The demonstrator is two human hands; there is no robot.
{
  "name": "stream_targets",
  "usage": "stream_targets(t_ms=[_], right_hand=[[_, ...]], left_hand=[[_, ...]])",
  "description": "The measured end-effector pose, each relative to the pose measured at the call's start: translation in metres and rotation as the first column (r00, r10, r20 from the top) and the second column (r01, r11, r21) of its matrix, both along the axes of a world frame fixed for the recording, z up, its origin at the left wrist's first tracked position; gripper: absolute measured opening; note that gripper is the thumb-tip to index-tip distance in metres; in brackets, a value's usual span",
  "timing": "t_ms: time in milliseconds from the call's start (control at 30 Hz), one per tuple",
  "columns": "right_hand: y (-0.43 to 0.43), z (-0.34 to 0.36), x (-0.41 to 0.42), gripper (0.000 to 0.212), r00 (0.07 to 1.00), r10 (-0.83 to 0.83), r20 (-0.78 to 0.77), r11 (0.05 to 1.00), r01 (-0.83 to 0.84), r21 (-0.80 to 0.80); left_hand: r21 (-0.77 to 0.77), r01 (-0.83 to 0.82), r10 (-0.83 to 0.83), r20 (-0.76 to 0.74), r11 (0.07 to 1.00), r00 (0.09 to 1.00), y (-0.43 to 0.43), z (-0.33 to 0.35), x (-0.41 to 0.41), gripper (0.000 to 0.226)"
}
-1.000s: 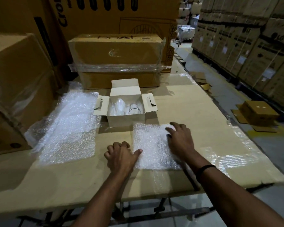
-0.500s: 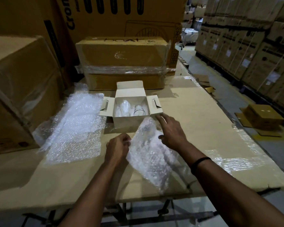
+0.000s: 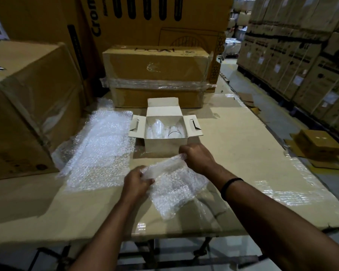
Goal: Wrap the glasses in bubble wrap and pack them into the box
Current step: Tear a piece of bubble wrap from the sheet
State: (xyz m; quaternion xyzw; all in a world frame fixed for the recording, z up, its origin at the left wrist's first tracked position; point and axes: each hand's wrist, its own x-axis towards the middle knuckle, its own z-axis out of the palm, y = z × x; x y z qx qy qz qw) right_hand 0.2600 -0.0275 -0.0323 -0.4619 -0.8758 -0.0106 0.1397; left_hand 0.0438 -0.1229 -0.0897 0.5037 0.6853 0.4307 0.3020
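A small white box stands open on the cardboard-covered table, flaps spread. Inside it are clear glasses, some wrapped in bubble wrap. In front of the box I hold a loose sheet of bubble wrap lifted off the table. My left hand grips its near-left edge. My right hand pinches its top corner just before the box. The sheet hangs crumpled between and below my hands.
A larger stack of bubble wrap lies left of the box. Brown cartons stand behind and at the left. The table edge runs along the right, with an aisle, a small carton on the floor and stacked boxes beyond.
The sheet lay flat under my hands a second ago. Both hands have since gripped it and lifted it off the table, bunching it toward the box.
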Motion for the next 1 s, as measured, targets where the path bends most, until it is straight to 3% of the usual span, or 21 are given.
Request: stream_targets(t_ms=[33, 133, 233, 333, 400, 467, 533, 600, 633, 667, 733, 767, 833, 933, 1000], right_hand=[[-0.003, -0.002, 0.004, 0.021, 1.0, -0.026, -0.009, 0.998, 0.026, -0.056], [-0.01, -0.009, 0.016, 0.022, 0.999, -0.035, 0.024, 0.986, 0.039, -0.16], [-0.019, -0.018, 0.022, 0.03, 0.998, -0.03, 0.049, 0.97, 0.04, -0.239], [-0.033, -0.032, 0.023, 0.033, 0.999, -0.036, 0.025, 0.941, 0.042, -0.336], [-0.044, -0.041, 0.024, 0.036, 0.999, -0.033, -0.003, 0.932, 0.03, -0.362], [-0.052, -0.045, 0.024, 0.039, 1.0, -0.012, -0.017, 0.935, 0.005, -0.356], [-0.054, -0.046, 0.025, 0.043, 0.999, 0.039, 0.013, 0.94, -0.032, -0.338], [-0.054, -0.045, 0.027, 0.052, 0.992, 0.101, 0.083, 0.933, -0.065, -0.353], [-0.052, -0.044, 0.028, 0.059, 0.985, 0.127, 0.119, 0.929, -0.076, -0.363], [-0.051, -0.042, 0.03, 0.066, 0.977, 0.144, 0.156, 0.926, -0.078, -0.369], [-0.049, -0.039, 0.032, 0.07, 0.968, 0.16, 0.191, 0.932, -0.084, -0.353], [-0.049, -0.037, 0.032, 0.071, 0.972, 0.153, 0.178, 0.937, -0.085, -0.339], [-0.05, -0.037, 0.03, 0.084, 0.982, 0.127, 0.139, 0.949, -0.08, -0.304], [-0.053, -0.043, 0.022, 0.096, 0.979, 0.079, 0.186, 0.944, -0.013, -0.329], [-0.054, -0.051, 0.02, 0.103, 0.965, 0.074, 0.252, 0.93, 0.024, -0.367]], left_hand=[[-0.008, 0.036, -0.036, -0.02, 0.999, 0.999, -0.002, -0.002, 0.002, 0.028], [0.098, 0.022, -0.012, -0.103, 0.995, 0.995, 0.002, -0.003, 0.0, 0.035], [0.162, -0.025, 0.034, -0.053, 0.986, 0.998, 0.008, 0.005, -0.008, 0.05], [0.084, 0.024, -0.026, 0.023, 0.996, 0.999, 0.009, 0.009, -0.016, 0.049], [0.063, 0.002, -0.015, 0.209, 0.998, 0.978, 0.007, 0.01, -0.02, 0.041], [0.089, -0.077, 0.024, 0.487, 0.993, 0.873, 0.001, 0.014, -0.018, 0.036], [0.14, -0.13, 0.031, 0.556, 0.982, 0.831, -0.004, 0.018, -0.013, 0.03], [0.208, -0.012, -0.055, 0.317, 0.978, 0.947, -0.009, 0.019, -0.005, 0.019], [0.182, 0.137, -0.159, 0.115, 0.974, 0.981, -0.011, 0.015, -0.001, 0.018], [0.08, 0.288, -0.278, -0.12, 0.954, 0.953, -0.014, 0.01, 0.002, 0.025], [-0.183, 0.409, -0.439, -0.543, 0.894, 0.716, -0.016, -0.003, 0.004, 0.044], [-0.261, 0.423, -0.483, -0.641, 0.868, 0.597, -0.017, -0.007, 0.005, 0.051], [-0.316, 0.433, -0.52, -0.677, 0.845, 0.521, -0.018, -0.01, 0.004, 0.066], [-0.215, 0.463, -0.471, -0.685, 0.86, 0.557, -0.019, -0.014, 0.0, 0.084], [-0.186, 0.494, -0.462, -0.714, 0.85, 0.526, -0.021, -0.014, -0.002, 0.086]])
